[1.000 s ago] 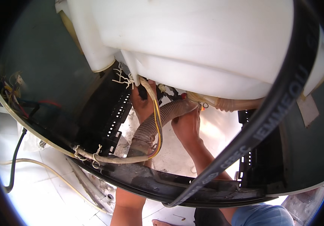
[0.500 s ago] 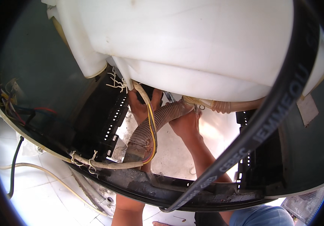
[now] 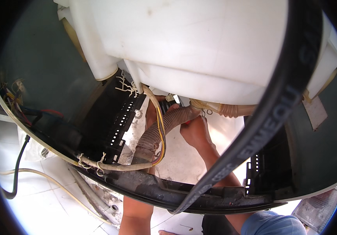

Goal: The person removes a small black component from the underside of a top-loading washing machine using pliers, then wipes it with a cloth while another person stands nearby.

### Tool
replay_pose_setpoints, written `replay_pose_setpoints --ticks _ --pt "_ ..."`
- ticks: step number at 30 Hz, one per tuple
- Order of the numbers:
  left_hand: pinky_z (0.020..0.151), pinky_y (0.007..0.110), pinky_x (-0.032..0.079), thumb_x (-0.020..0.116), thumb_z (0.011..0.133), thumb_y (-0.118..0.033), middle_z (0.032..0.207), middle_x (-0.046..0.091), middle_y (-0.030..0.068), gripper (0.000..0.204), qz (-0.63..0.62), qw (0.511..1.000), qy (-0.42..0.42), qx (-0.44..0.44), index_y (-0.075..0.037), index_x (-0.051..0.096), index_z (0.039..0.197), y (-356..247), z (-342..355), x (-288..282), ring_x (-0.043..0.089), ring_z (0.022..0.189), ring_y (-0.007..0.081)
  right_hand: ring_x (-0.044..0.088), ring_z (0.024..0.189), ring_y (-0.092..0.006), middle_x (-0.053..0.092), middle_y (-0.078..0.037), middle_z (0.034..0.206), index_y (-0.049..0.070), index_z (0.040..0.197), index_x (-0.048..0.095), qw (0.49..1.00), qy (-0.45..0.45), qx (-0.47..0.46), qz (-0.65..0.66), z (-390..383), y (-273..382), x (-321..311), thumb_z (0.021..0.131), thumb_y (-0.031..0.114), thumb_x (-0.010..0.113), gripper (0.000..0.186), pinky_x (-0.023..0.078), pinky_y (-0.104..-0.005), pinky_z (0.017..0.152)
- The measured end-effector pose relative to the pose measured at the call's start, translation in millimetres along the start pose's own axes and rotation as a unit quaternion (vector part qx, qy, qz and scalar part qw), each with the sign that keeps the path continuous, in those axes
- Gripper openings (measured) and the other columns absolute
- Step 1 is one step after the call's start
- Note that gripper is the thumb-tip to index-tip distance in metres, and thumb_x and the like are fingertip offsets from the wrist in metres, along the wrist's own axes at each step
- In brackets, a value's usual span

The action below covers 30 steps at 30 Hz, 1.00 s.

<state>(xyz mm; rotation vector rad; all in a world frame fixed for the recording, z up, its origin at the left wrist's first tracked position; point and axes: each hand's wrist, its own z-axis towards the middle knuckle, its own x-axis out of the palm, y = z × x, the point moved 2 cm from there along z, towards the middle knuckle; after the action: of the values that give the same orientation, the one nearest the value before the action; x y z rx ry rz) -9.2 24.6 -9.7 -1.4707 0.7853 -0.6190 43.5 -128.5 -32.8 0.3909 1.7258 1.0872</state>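
Note:
Both my hands reach under the large white plastic tub (image 3: 184, 47) of what looks like a washing machine. Partly behind wires and a ribbed hose, my left hand (image 3: 151, 113) has its fingers closed about a black part (image 3: 168, 103) beneath the tub's lower edge. Bright metal (image 3: 179, 100) shows beside that part. To the right of the ribbed grey-brown hose (image 3: 162, 127), my right hand (image 3: 196, 132) is closed, its fingertips partly hidden. A small red piece (image 3: 187, 122) shows at its fingers; its kind cannot be made out. A yellow-and-grey wire bundle (image 3: 160, 121) hangs in front of my left hand.
A thick black strap or cable (image 3: 250, 150) crosses the right side. The casing's dark front rim (image 3: 168, 197) lies across my forearms. Black slotted panels (image 3: 117, 125) flank the opening. Twisted ties (image 3: 102, 166) hold a taped cable at the rim. A pale hose (image 3: 55, 178) lies on the tiles.
The view has shifted slightly. My right hand has moved a little down and away from the hose end, and red now shows at its fingers. The black part in my left hand appears turned.

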Motion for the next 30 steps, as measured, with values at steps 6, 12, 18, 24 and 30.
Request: replay_pose_setpoints --ticks 6,12,18,24,30 --pt "0.099 0.04 0.05 0.092 0.071 -0.036 0.12 0.064 0.0218 0.08 -0.008 0.999 -0.021 0.024 0.007 0.054 0.127 9 1 -4 0.063 0.113 0.0315 0.071 0.083 -0.0322 0.072 -0.018 0.088 0.0 0.109 0.066 0.984 0.136 0.075 0.084 -4 8 -6 0.092 0.017 0.064 0.024 0.054 -0.0422 0.075" --pt "0.098 0.04 0.05 0.093 0.071 -0.036 0.12 0.064 0.0219 0.08 -0.01 0.998 -0.039 0.038 0.007 0.055 0.126 12 3 -12 0.063 0.113 0.0317 0.058 0.064 -0.0132 0.061 -0.005 0.073 0.001 0.093 0.062 0.929 0.229 0.14 0.255 0 -3 11 0.093 0.017 0.067 0.016 0.051 -0.0316 0.062" --pt "0.098 0.04 0.05 0.093 0.071 -0.036 0.119 0.064 0.022 0.079 -0.014 0.998 -0.03 0.056 0.007 0.055 0.126 13 8 -5 0.063 0.113 0.032 0.06 0.067 -0.015 0.062 -0.005 0.075 0.001 0.091 0.061 0.938 0.201 0.137 0.247 0 -7 6 0.093 0.015 0.067 0.015 0.052 -0.0325 0.065" --pt "0.097 0.04 0.05 0.093 0.071 -0.035 0.119 0.064 0.0221 0.078 -0.006 0.997 -0.044 0.058 0.007 0.056 0.125 17 5 -17 0.063 0.113 0.0322 0.06 0.073 -0.0161 0.064 -0.006 0.077 0.0 0.102 0.068 0.922 0.265 0.112 0.26 4 -17 11 0.095 0.029 0.064 0.03 0.049 -0.0341 0.067" --pt "0.097 0.041 0.05 0.093 0.071 -0.035 0.119 0.064 0.0222 0.078 -0.003 0.997 -0.051 0.06 0.007 0.057 0.125 12 -1 -15 0.063 0.113 0.0325 0.064 0.075 -0.0176 0.065 -0.007 0.082 0.002 0.099 0.063 0.909 0.274 0.128 0.287 6 -14 5 0.094 0.013 0.067 0.013 0.054 -0.0338 0.071"
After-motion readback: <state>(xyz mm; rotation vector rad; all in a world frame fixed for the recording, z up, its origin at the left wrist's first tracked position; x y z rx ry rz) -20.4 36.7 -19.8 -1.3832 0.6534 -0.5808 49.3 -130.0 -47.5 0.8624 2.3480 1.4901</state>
